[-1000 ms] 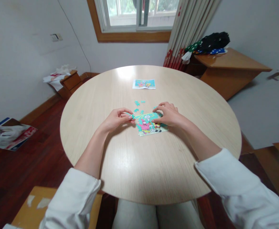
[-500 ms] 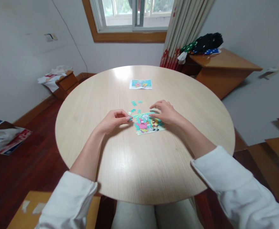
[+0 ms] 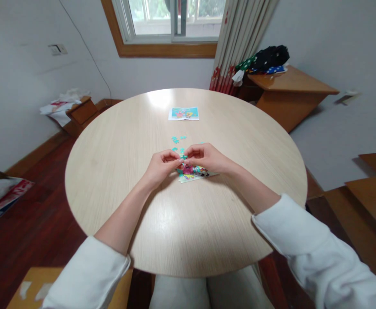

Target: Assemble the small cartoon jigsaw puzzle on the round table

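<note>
A small teal jigsaw piece [image 3: 184, 157] is pinched between the fingertips of both hands. My left hand [image 3: 163, 167] grips its left side, thumb against fingers. From the right, my right hand [image 3: 207, 157] is closed on the same piece. Just below them lies the partly joined cartoon jigsaw puzzle [image 3: 192, 173], with pink and yellow figures; its upper and right parts are hidden by my right hand. Several loose teal jigsaw pieces [image 3: 175, 140] lie beyond the hands on the table.
The round wooden table [image 3: 110, 171] carries it all. Towards its far side lies a picture sheet [image 3: 184, 113] with a similar cartoon. A cardboard box [image 3: 30, 287] is at the lower left, and a wooden cabinet [image 3: 290, 86] with cloths on top stands at the back right.
My right hand has moved left from over the puzzle to meet my left hand, and its fingers have closed on the piece. The view has turned slightly right.
</note>
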`<state>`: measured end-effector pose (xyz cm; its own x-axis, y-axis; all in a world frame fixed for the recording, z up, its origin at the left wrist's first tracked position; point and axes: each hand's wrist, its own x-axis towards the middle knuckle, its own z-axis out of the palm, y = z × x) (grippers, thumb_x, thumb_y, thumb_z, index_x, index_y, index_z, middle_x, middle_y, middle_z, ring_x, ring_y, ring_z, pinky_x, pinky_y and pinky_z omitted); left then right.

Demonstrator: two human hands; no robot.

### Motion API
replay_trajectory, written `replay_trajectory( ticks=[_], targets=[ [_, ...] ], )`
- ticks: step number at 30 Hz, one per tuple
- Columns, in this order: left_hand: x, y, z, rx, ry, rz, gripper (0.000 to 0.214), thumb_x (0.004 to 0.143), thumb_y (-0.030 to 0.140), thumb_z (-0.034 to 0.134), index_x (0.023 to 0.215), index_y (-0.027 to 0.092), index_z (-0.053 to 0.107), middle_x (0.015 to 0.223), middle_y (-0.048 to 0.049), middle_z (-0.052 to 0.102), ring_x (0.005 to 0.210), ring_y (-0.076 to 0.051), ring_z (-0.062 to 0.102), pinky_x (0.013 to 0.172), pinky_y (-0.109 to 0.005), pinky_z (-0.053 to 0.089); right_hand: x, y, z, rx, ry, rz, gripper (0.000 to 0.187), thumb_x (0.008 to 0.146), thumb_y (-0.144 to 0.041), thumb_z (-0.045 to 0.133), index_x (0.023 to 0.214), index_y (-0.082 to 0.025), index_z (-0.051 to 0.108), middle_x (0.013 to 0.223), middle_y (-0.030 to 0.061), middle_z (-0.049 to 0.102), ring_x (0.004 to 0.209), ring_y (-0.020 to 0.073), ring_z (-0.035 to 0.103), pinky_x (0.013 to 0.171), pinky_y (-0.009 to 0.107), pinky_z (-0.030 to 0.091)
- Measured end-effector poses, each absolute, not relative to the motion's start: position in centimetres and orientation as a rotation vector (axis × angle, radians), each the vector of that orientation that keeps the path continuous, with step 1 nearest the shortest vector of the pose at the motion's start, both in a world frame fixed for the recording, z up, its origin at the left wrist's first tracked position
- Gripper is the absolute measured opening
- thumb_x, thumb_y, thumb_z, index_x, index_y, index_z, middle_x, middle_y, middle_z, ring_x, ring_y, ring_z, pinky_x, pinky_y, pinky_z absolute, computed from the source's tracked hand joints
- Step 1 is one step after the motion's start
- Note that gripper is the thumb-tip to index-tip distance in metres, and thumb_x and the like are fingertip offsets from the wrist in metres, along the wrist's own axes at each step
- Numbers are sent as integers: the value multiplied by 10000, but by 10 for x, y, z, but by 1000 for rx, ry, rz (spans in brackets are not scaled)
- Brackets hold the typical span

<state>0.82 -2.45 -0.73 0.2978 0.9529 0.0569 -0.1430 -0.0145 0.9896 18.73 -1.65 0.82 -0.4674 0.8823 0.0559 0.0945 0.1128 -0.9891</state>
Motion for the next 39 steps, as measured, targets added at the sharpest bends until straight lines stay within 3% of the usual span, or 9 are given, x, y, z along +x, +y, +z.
replay_trajectory(
  ticks=[18, 21, 26, 33, 39],
  targets=[
    [7, -25, -11, 1371, 940, 1003, 237, 617, 359, 778, 683, 150, 688, 678, -42, 688, 645, -161, 635, 693, -341, 521, 195, -13, 14, -1083, -1715, 1285, 220, 682, -336, 724, 822, -167, 736, 851, 46, 719, 809, 172, 630, 745, 315, 487],
    [6, -27, -11, 1594, 990, 1031, 164, 687, 314, 720, 683, 157, 672, 707, -46, 690, 688, -168, 638, 707, -336, 523, 217, -13, 28, -1166, -1788, 1254, 213, 714, -316, 697, 870, -182, 753, 865, 43, 720, 799, 170, 620, 724, 300, 477],
    [4, -28, -13, 2111, 961, 1047, 55, 755, 233, 680, 756, 178, 677, 830, -56, 688, 822, -177, 626, 813, -362, 503, 260, -6, 41, -1330, -1964, 1244, 174, 737, -294, 652, 827, -189, 759, 717, 16, 679, 654, 128, 552, 624, 268, 416],
    [2, -25, -18, 2225, 917, 984, 101, 803, 271, 663, 845, 179, 667, 896, -71, 668, 873, -193, 626, 848, -395, 503, 266, -3, 33, -1410, -1924, 1314, 133, 729, -281, 673, 788, -170, 716, 728, 33, 681, 639, 124, 555, 603, 255, 409],
    [1, -24, -22, 2264, 883, 858, 198, 777, 307, 686, 930, 182, 684, 1054, -114, 679, 1042, -233, 621, 962, -428, 463, 266, -1, 27, -1435, -1797, 1375, 98, 741, -280, 710, 729, -183, 698, 647, 45, 698, 582, 124, 574, 526, 248, 387]
  ],
)
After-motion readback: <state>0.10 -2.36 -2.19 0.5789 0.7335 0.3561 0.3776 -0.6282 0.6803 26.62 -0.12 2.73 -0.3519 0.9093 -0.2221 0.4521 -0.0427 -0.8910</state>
